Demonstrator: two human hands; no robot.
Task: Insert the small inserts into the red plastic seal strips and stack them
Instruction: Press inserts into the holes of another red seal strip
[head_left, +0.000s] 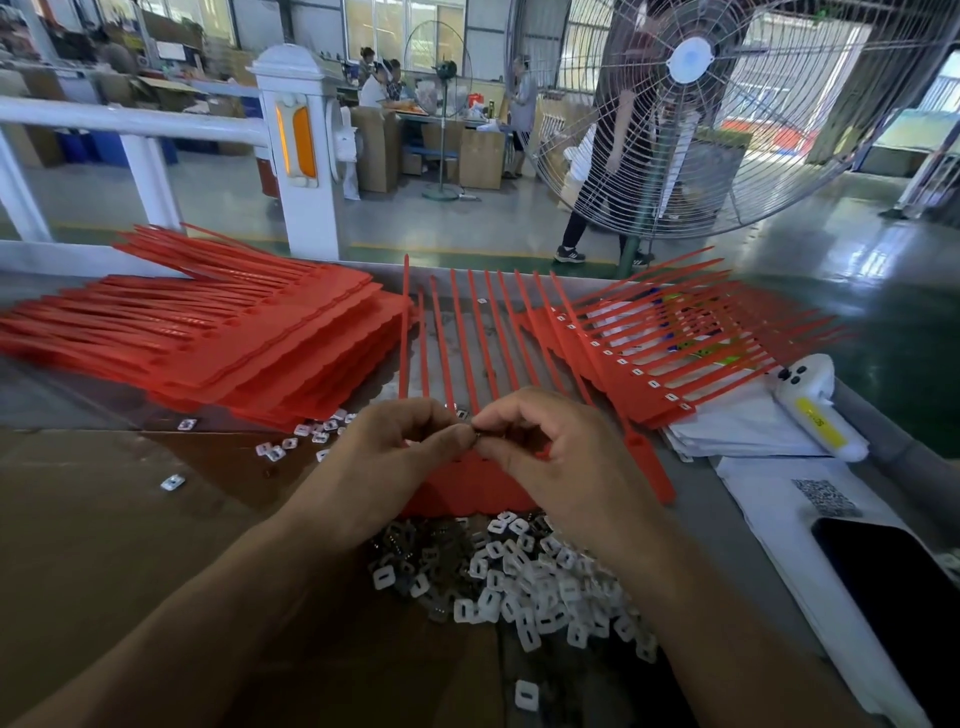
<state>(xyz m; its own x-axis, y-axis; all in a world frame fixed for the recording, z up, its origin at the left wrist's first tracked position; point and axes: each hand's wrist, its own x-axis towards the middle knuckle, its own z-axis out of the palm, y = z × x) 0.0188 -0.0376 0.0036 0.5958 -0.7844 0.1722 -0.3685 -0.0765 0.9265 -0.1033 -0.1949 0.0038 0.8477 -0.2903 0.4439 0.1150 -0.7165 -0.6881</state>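
A large stack of red seal strips (218, 338) is noted at the left of the table (78, 519), apart from the hands; no inserts can be made out in it, so it is judged to be the supply not yet worked. A smaller fanned stack (665, 353) lies at the right, and white inserts are seen seated along its heads; this is judged to be the finished pile. On that reading, the greater part of the work remains to be done.

One sheet of strips (467, 332) lies between the two stacks, its tails pointing away and its head end under the hands. A heap of loose inserts (524, 577) lies just in front of it, with a few scattered to the left.

A single small insert (475, 432) is pinched between the fingertips of the left hand (374, 462) and the right hand (566, 457), directly above the sheet's head end. It is not yet seated.
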